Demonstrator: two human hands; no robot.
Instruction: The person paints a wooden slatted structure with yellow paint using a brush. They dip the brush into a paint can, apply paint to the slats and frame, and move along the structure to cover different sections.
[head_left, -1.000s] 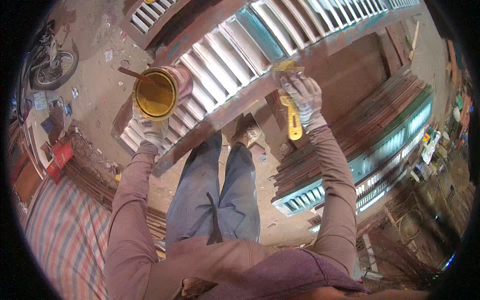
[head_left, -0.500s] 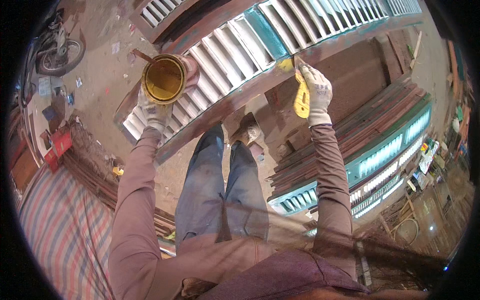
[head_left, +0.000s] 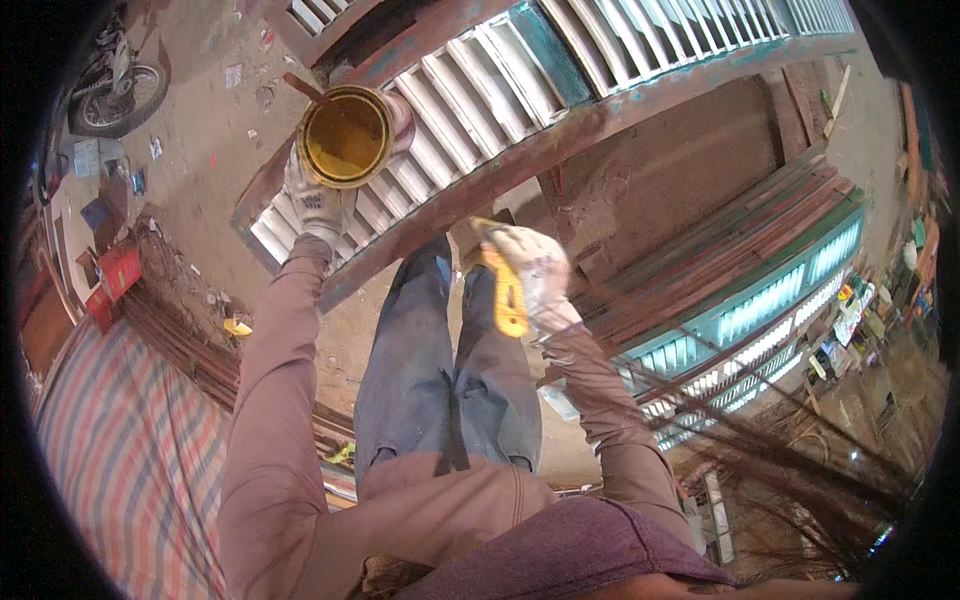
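In a white work glove, my left hand (head_left: 318, 205) grips a round can (head_left: 345, 184) above the near left end of a louvred wooden shutter (head_left: 440, 205). Yellow-brown paste (head_left: 345, 140) lines the can, and a flat brown stick (head_left: 303, 87) juts over its far left rim. My right hand (head_left: 540, 275), gloved too and blurred by motion, is closed round a putty knife (head_left: 510, 300) with a yellow handle. The knife is over my right leg, apart from the shutter's near rail; its blade is smeared and points toward the shutter.
Long reddish boards (head_left: 700, 260) and teal louvred panels (head_left: 760, 305) are stacked to the right. Another shutter frame (head_left: 315, 45) lies beyond. At far left stands a motorcycle (head_left: 120, 95); below it are a red object (head_left: 118, 272) and a striped sheet (head_left: 130, 440).
My right hand has drawn the putty knife off the shutter's near rail, down and left toward my body. The yellow patch seen there no longer shows clearly. The can appears slightly higher and farther right.
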